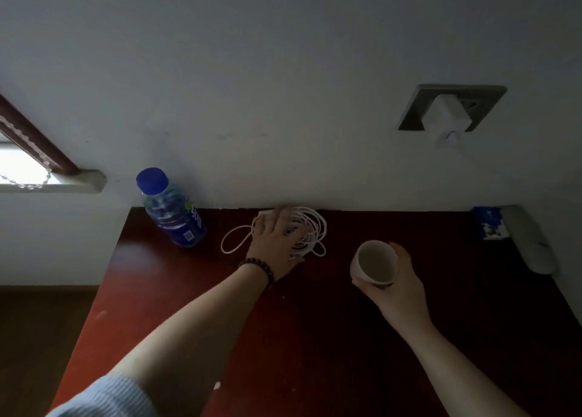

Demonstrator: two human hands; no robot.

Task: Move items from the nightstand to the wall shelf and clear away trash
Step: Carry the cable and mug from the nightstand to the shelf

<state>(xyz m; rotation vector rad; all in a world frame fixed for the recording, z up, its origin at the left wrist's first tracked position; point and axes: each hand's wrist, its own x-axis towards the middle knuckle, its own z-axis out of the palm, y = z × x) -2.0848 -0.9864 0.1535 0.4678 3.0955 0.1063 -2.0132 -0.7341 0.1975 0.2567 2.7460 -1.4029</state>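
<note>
The room is dim for me, colours look grey and muddy. Only daylight comes from the window (22,167) at far left, which is blown out to pure white, no detail there. It gives a soft reddish sheen on the left part of the nightstand (132,259); the right side goes nearly black. My left hand (277,240) is a bit soft, w/ blur at the fingers. Wide lens bends the straight lines near the edges. Fine grain everywhere, esp. on the wall (283,70).
</note>
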